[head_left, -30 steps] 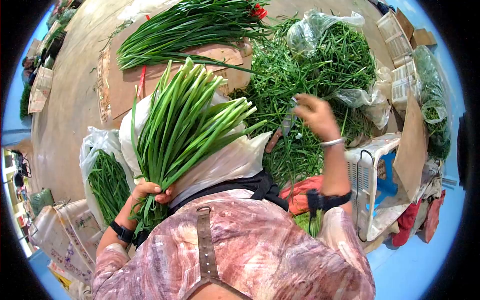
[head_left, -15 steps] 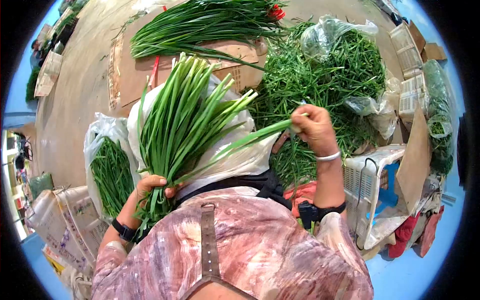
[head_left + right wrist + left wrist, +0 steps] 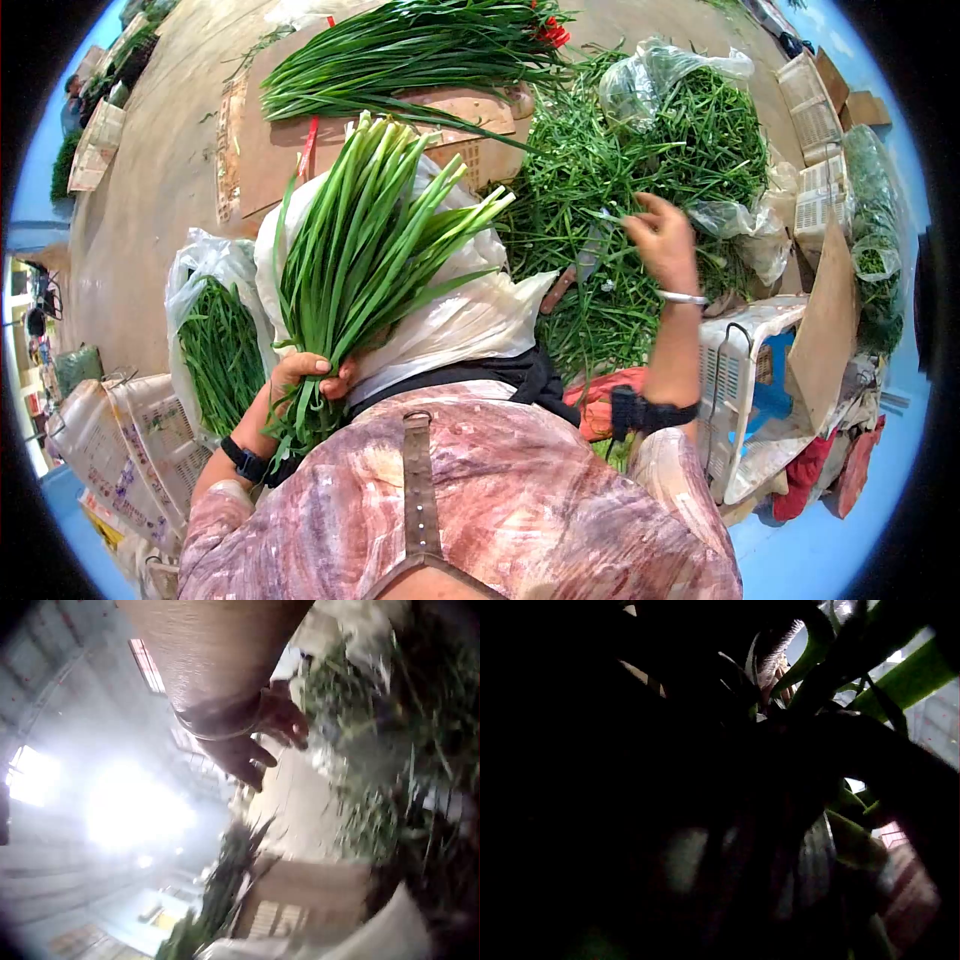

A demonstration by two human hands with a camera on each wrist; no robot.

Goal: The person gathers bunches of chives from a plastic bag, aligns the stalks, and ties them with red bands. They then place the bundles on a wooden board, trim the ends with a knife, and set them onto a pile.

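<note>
In the head view my left hand (image 3: pixel 305 378) grips a bunch of garlic chives (image 3: pixel 370 235) low down, its pale cut ends fanned up and away from me. The bunch lies over a white plastic sheet (image 3: pixel 480 300) on my lap. My right hand (image 3: pixel 665 240) is raised over a heap of loose green leaves (image 3: pixel 570 170), fingers apart, with nothing seen in them. Close to its fingertips, a knife (image 3: pixel 590 255) with a brown handle lies on the heap. The left wrist view is mostly dark, with a few leaves (image 3: pixel 911 679) at its edge.
A large bunch of long leaves with a red tie (image 3: pixel 400 60) rests on cardboard (image 3: pixel 265 170) ahead. At left stands a plastic bag of greens (image 3: pixel 225 350). A white crate (image 3: pixel 725 370) is by my right arm, with more crates (image 3: pixel 810 105) beyond.
Half a second ago my right hand pinched a few leaves beside the bunch; those have left its fingers, and it has moved right with fingers spread. The left hand keeps its hold.
</note>
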